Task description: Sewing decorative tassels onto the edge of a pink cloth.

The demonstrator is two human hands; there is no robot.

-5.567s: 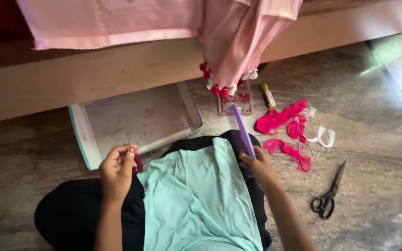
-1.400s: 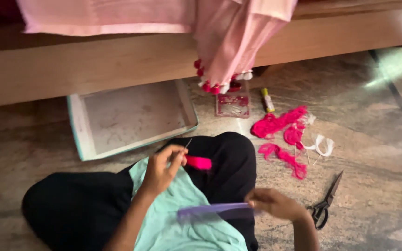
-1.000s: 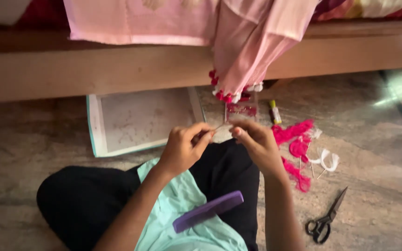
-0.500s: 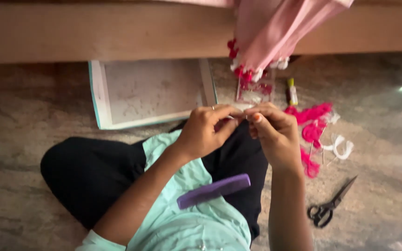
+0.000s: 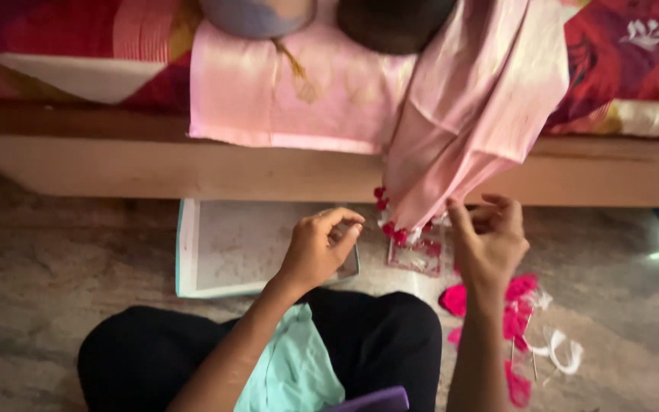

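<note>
A person sits cross-legged on a stone floor [image 5: 55, 275] before a wooden bed frame [image 5: 192, 172]. The left hand [image 5: 318, 248] is raised over a shallow tray [image 5: 230, 244], its fingers [image 5: 341, 221] curled with thumb and forefinger tips pinched together; what they pinch is too small to tell. The right hand [image 5: 490, 240] has loosely curled fingers beside a hanging pink cloth [image 5: 467, 122], whose lower edge carries small red tassels [image 5: 390, 225]. Pink thread pieces [image 5: 516, 305] lie on the floor just below the right hand.
</note>
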